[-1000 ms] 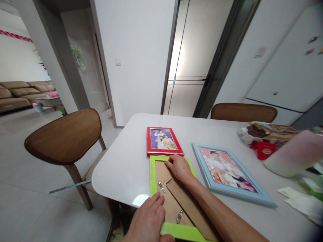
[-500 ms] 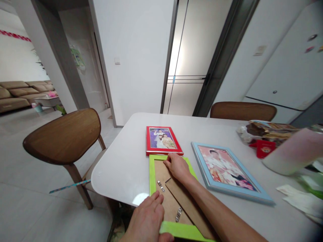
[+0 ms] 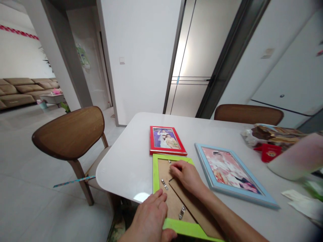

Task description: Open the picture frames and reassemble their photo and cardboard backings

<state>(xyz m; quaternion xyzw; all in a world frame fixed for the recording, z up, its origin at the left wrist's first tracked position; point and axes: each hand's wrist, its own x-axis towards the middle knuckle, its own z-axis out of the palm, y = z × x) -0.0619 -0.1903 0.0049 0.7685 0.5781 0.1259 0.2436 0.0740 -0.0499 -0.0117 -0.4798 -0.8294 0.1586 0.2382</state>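
Note:
A green photo frame (image 3: 155, 171) lies face down on the white table, its brown backing board (image 3: 174, 201) upward. A brown stand leg (image 3: 194, 205) runs diagonally over the board, partly under my right forearm. My left hand (image 3: 151, 211) grips the frame's near left corner, thumb at the near edge and fingers over the left side. My right hand (image 3: 185, 173) has its fingers curled and pinched at the far part of the board, just beyond the stand's hinge end; what is in them is hidden. Metal clips (image 3: 164, 184) sit on the board; another shows near the far edge.
A red photo frame (image 3: 168, 153) touches or nearly touches the green frame's far edge. To the right lies a light-blue photo frame (image 3: 242, 195). Farther right are a pale pink-white bottle (image 3: 295, 159), a red packet (image 3: 271, 153), plastic bags and tissues (image 3: 300, 203). A wooden chair (image 3: 73, 134) stands left.
My right hand has drawn back slightly from the frame's far edge, its fingers more curled, and a metal clip there now shows. My left hand stays put. The view has shifted a little left.

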